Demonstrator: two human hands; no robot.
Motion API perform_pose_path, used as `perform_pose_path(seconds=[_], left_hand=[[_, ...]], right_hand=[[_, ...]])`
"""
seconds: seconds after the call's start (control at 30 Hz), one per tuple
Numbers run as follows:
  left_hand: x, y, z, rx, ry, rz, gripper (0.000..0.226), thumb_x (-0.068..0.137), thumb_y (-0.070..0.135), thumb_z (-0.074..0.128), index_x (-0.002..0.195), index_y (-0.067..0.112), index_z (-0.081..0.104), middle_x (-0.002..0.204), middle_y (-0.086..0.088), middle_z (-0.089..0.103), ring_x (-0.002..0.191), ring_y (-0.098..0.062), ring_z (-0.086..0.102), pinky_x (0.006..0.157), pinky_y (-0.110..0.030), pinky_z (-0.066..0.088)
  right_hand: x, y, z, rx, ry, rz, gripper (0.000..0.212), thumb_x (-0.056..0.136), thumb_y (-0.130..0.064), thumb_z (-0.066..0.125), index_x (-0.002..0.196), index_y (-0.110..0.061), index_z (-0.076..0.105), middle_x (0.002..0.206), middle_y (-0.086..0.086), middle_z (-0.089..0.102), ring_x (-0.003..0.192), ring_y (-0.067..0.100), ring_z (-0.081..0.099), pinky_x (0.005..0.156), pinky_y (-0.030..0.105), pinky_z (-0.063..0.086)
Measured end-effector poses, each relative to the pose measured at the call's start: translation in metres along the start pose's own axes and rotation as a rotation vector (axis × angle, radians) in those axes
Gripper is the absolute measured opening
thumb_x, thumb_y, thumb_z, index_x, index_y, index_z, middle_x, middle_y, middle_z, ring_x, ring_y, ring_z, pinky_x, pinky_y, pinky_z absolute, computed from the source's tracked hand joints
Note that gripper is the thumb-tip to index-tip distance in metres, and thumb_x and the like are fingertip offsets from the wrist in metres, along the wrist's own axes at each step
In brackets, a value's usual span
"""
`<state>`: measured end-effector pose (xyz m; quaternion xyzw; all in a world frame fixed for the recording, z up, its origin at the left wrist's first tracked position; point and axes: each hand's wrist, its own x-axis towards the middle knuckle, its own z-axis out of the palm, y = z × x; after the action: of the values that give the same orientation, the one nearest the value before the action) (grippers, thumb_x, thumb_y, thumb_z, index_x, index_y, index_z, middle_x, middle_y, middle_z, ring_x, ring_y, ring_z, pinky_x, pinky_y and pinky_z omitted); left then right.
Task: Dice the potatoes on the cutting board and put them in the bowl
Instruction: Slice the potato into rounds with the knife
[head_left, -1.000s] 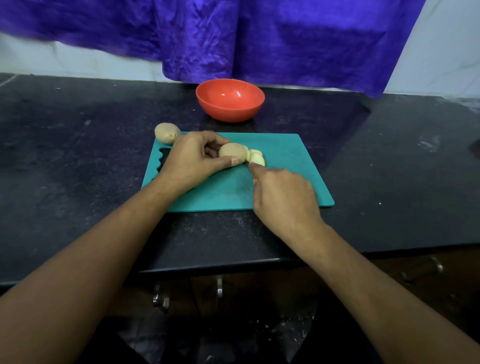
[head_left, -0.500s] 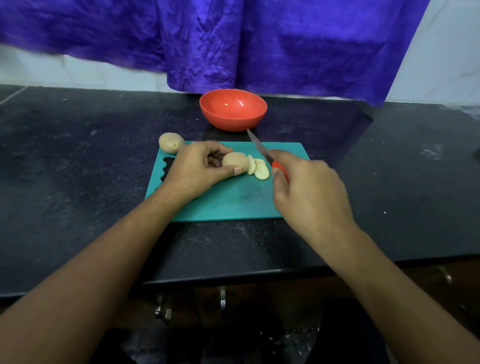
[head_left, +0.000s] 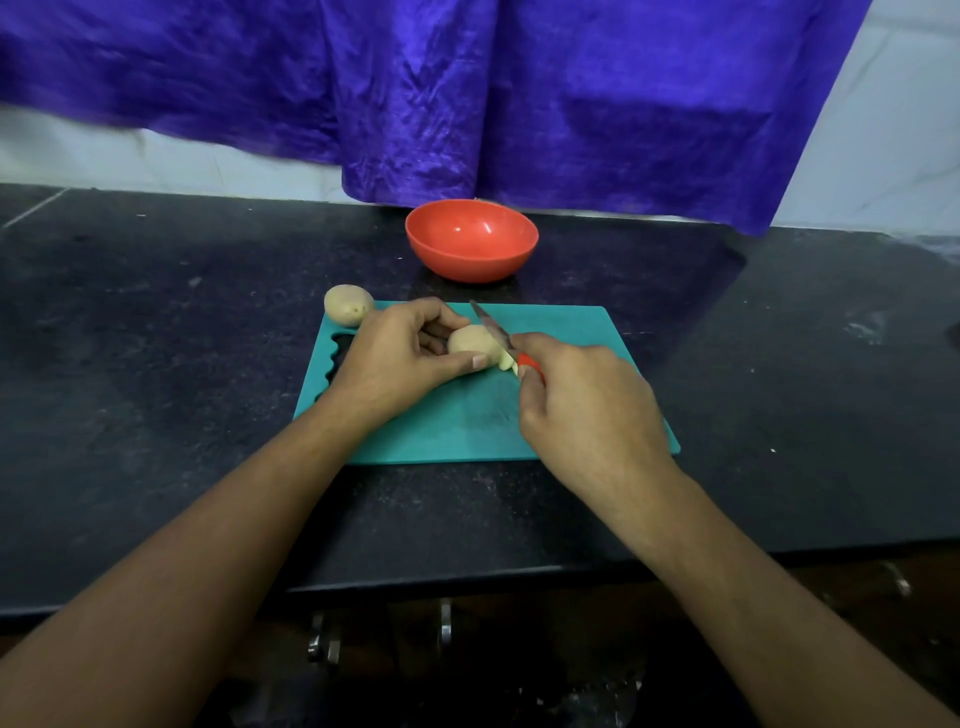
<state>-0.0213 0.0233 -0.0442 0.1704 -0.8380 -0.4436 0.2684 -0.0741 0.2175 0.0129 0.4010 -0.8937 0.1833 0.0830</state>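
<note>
Your left hand (head_left: 400, 358) curls round the pale peeled potato (head_left: 470, 340) on the teal plastic cutting board (head_left: 571, 332). Right hand (head_left: 587, 415) grips the red-handled knife (head_left: 501, 338), blade across potato's right end, cut slices (head_left: 508, 362) just beside it. Second whole potato (head_left: 348, 304) sits at board's far-left corner; round orange bowl (head_left: 471, 240) beyond the board.

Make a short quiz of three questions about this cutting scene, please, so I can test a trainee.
1. True or false: the red bowl holds no potato pieces yet.
2. Which hand grips the knife?
3. The left hand holds: A the red bowl, B the potato being sliced, C the knife.

Key
1. True.
2. The right hand.
3. B.
</note>
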Motion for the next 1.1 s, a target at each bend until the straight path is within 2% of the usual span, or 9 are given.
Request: perform_pose_path(seconds=[0.2, 0.4, 0.57, 0.7, 0.8, 0.93, 1.1], left_hand=[[-0.001, 0.002, -0.001, 0.011, -0.002, 0.002, 0.034, 0.072, 0.031, 0.093, 0.099, 0.026, 0.074, 0.089, 0.008, 0.075, 0.081, -0.007, 0.071, 0.077, -0.020, 0.058], [-0.001, 0.002, -0.001, 0.012, -0.003, 0.006, 0.034, 0.071, 0.032, 0.093, 0.098, 0.026, 0.074, 0.086, 0.011, 0.074, 0.077, -0.002, 0.069, 0.073, -0.015, 0.054], [-0.001, 0.002, -0.002, 0.020, 0.002, 0.016, 0.033, 0.072, 0.030, 0.093, 0.098, 0.025, 0.074, 0.086, 0.010, 0.075, 0.077, -0.005, 0.070, 0.075, -0.018, 0.057], [-0.001, 0.002, -0.001, 0.034, 0.006, 0.027, 0.032, 0.073, 0.030, 0.092, 0.098, 0.023, 0.074, 0.087, 0.010, 0.075, 0.078, -0.010, 0.071, 0.076, -0.023, 0.058], [-0.002, 0.003, -0.001, 0.041, 0.013, 0.038, 0.033, 0.073, 0.029, 0.093, 0.100, 0.023, 0.075, 0.085, 0.012, 0.074, 0.075, -0.005, 0.069, 0.074, -0.019, 0.057], [-0.002, 0.004, -0.001, 0.051, -0.001, 0.057, 0.035, 0.072, 0.025, 0.093, 0.102, 0.020, 0.076, 0.085, 0.012, 0.074, 0.072, 0.000, 0.067, 0.073, -0.017, 0.055], [-0.002, 0.003, -0.001, 0.045, 0.003, 0.059, 0.034, 0.072, 0.024, 0.093, 0.101, 0.020, 0.076, 0.087, 0.010, 0.075, 0.076, -0.007, 0.070, 0.075, -0.021, 0.058]], right_hand=[[0.001, 0.001, -0.001, -0.027, -0.024, -0.006, 0.033, 0.103, -0.026, 0.045, 0.132, -0.033, 0.059, 0.085, -0.004, 0.066, 0.074, 0.021, 0.062, 0.066, 0.038, 0.054], [-0.002, 0.000, 0.001, -0.055, -0.018, -0.020, 0.039, 0.101, -0.023, 0.045, 0.138, -0.031, 0.056, 0.087, -0.003, 0.067, 0.077, 0.022, 0.063, 0.065, 0.037, 0.053], [0.005, 0.002, 0.005, -0.025, -0.012, -0.030, 0.039, 0.101, -0.023, 0.047, 0.137, -0.032, 0.058, 0.087, -0.001, 0.068, 0.078, 0.024, 0.065, 0.066, 0.039, 0.055], [0.016, -0.004, 0.010, -0.013, -0.053, -0.014, 0.042, 0.102, -0.025, 0.048, 0.141, -0.035, 0.056, 0.097, 0.001, 0.070, 0.088, 0.026, 0.065, 0.065, 0.034, 0.043], [0.010, -0.005, 0.014, -0.067, -0.038, -0.019, 0.044, 0.103, -0.025, 0.046, 0.147, -0.033, 0.050, 0.102, 0.002, 0.070, 0.090, 0.028, 0.066, 0.063, 0.034, 0.037], [0.001, -0.006, 0.019, -0.150, -0.026, -0.050, 0.047, 0.104, -0.022, 0.044, 0.150, -0.027, 0.043, 0.102, 0.002, 0.069, 0.086, 0.028, 0.067, 0.061, 0.035, 0.036], [0.002, -0.009, 0.019, -0.166, -0.010, -0.042, 0.044, 0.103, -0.021, 0.044, 0.147, -0.025, 0.046, 0.099, 0.002, 0.068, 0.083, 0.027, 0.066, 0.060, 0.034, 0.035]])
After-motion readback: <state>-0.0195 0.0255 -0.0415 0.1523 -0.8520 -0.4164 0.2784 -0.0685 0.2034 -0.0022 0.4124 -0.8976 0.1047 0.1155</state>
